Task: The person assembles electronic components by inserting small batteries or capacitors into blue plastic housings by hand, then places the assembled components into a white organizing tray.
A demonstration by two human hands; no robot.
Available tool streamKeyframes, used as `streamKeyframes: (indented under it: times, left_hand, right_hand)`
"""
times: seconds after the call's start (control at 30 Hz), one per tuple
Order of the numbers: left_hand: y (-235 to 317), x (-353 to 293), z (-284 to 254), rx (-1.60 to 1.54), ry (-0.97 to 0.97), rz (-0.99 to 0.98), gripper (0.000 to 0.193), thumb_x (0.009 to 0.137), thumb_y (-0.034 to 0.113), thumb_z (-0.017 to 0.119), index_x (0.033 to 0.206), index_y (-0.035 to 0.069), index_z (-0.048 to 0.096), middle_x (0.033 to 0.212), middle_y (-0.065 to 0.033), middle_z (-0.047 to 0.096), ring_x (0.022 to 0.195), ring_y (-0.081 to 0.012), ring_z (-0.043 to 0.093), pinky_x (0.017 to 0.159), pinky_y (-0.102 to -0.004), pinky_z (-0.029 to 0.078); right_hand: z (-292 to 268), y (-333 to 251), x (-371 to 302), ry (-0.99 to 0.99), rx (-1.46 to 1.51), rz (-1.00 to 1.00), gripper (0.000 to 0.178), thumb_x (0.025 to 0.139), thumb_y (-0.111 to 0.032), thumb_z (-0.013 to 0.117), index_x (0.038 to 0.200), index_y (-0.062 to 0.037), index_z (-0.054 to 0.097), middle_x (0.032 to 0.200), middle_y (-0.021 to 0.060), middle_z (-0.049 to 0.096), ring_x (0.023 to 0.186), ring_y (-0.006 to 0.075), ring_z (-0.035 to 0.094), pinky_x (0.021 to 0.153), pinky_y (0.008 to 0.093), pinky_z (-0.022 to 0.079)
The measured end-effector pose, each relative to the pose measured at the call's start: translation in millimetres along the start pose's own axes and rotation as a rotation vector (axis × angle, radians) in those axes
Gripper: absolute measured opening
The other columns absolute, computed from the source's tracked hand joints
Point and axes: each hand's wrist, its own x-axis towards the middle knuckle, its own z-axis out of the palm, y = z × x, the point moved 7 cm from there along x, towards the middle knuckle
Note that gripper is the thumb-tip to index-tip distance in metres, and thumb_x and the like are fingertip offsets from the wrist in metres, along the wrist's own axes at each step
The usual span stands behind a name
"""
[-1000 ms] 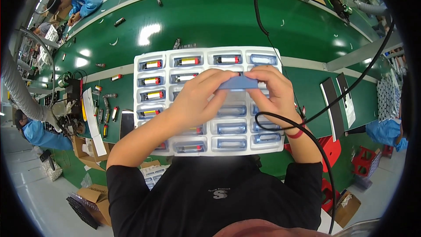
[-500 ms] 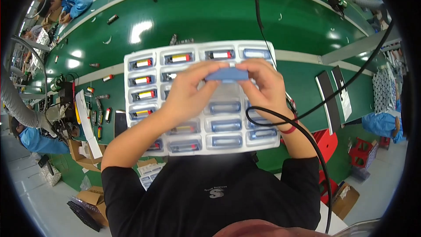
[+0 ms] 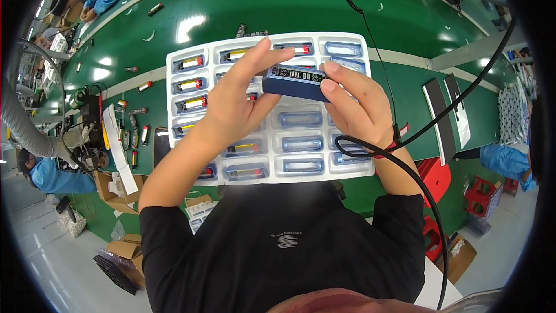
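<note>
I hold a small dark blue box (image 3: 296,83) with both hands, above the middle of a white plastic tray (image 3: 353,169). My left hand (image 3: 234,107) grips the left end of the box: the long fingers lie over its top edge and the thumb presses from below, so the fingers are closed on it. My right hand (image 3: 359,104) grips the right end in the same way, with two fingertips on the upper corner and the thumb on the side. The box is lying flat and tilted a little, with its labelled face turned to me.

The tray lies on a green table (image 3: 324,11) just in front of my body. It has rows of pockets. The pockets on the left side hold small parts with red and yellow marks (image 3: 191,63), and several pockets on the right side hold only blue shapes. A black cable (image 3: 405,139) loops near my right wrist. Some loose small parts (image 3: 142,86) lie on the table, left of the tray.
</note>
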Motion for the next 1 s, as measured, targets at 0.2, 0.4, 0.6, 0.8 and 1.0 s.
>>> streamKeyframes:
  times: [0.2, 0.4, 0.6, 0.8, 1.0]
  left_hand:
    - [9.9, 4.3, -3.1, 0.106, 0.004, 0.094, 0.088, 0.074, -0.012, 0.075, 0.152, 0.005, 0.039, 0.133, -0.0179, 0.066, 0.112, -0.0358, 0.069, 0.092, -0.0401, 0.057]
    - [3.5, 11.7, 5.6, 0.345, -0.083, 0.016, 0.057, 0.072, -0.017, 0.067, 0.127, 0.0, 0.065, 0.112, -0.0191, 0.068, 0.098, -0.0341, 0.069, 0.083, -0.0373, 0.057]
    - [-13.0, -3.2, 15.6, 0.219, -0.261, -0.291, 0.045, 0.08, -0.007, 0.067, 0.123, 0.004, 0.067, 0.105, -0.0178, 0.07, 0.09, -0.0329, 0.069, 0.075, -0.0378, 0.056]
    - [-26.1, -19.6, 30.7, 0.21, -0.401, -0.334, 0.033, 0.087, 0.007, 0.066, 0.12, 0.006, 0.069, 0.096, -0.0132, 0.07, 0.088, -0.0329, 0.064, 0.082, -0.0454, 0.051]
    - [-36.9, -25.1, 53.8, 0.376, -0.52, -0.278, 0.028, 0.085, 0.011, 0.07, 0.113, 0.007, 0.072, 0.1, -0.0069, 0.063, 0.099, -0.0283, 0.059, 0.086, -0.0422, 0.047]
  right_hand:
    - [-3.4, -1.8, 7.9, 0.026, 0.003, 0.089, 0.041, 0.072, 0.008, 0.073, 0.113, 0.0052, 0.07, 0.11, 0.0227, 0.07, 0.086, 0.0318, 0.073, 0.07, 0.0344, 0.062]
    - [10.5, 14.5, -4.2, 0.061, -0.007, 0.235, 0.046, 0.066, 0.013, 0.07, 0.112, 0.005, 0.068, 0.105, 0.0182, 0.072, 0.088, 0.0311, 0.073, 0.073, 0.035, 0.061]
    - [11.3, 27.9, -11.2, -0.134, 0.126, 0.42, 0.038, 0.076, 0.01, 0.076, 0.112, 0.003, 0.068, 0.108, 0.0185, 0.072, 0.098, 0.0319, 0.072, 0.086, 0.0356, 0.059]
    - [94.2, 169.0, -13.7, -0.559, 0.306, 0.721, 0.029, 0.089, -0.019, 0.073, 0.11, -0.0001, 0.071, 0.105, 0.0157, 0.073, 0.098, 0.0275, 0.071, 0.086, 0.0368, 0.055]
    - [219.2, 207.1, -56.4, -1.062, 0.249, 0.621, 0.033, 0.086, -0.018, 0.075, 0.115, -0.0039, 0.071, 0.11, 0.0174, 0.07, 0.104, 0.0315, 0.068, 0.092, 0.0407, 0.054]
